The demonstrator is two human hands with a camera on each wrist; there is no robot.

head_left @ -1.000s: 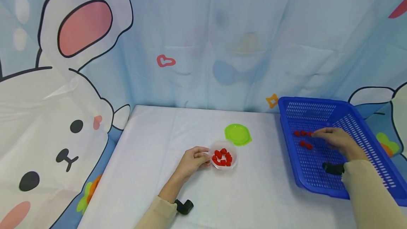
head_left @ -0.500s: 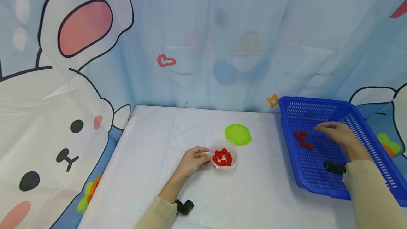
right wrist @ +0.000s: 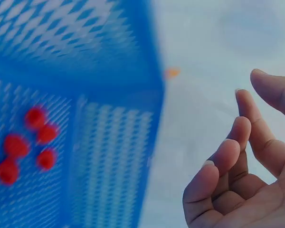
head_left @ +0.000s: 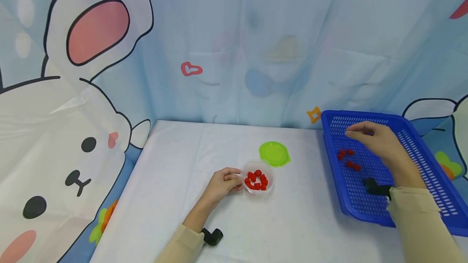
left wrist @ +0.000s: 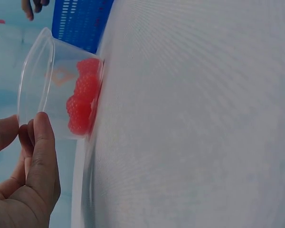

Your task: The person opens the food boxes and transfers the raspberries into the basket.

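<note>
On the white table stands a clear plastic bowl point(head_left: 269, 177) with several red raspberries point(left wrist: 87, 86) in its bottom. My left hand point(head_left: 222, 184) pinches the bowl's near-left rim between thumb and fingers. Over the far part of the blue basket point(head_left: 338, 198) is my right hand point(head_left: 378, 139), thumb and index tips a little apart. In the right wrist view this hand point(right wrist: 247, 175) has nothing between its relaxed, slightly bent fingers. Several more raspberries point(right wrist: 16, 146) lie loose on the basket floor, below and to the left of it.
A bright green lid point(head_left: 274, 154) lies flat just behind the bowl. The basket's raised, slotted walls stand at the table's right side. A printed curtain point(head_left: 219, 31) hangs behind the table's far edge.
My right hand has lifted away from the raspberries toward the basket's far side. One raspberry near its fingertips has rolled left among the others. The left hand and bowl stay put.
</note>
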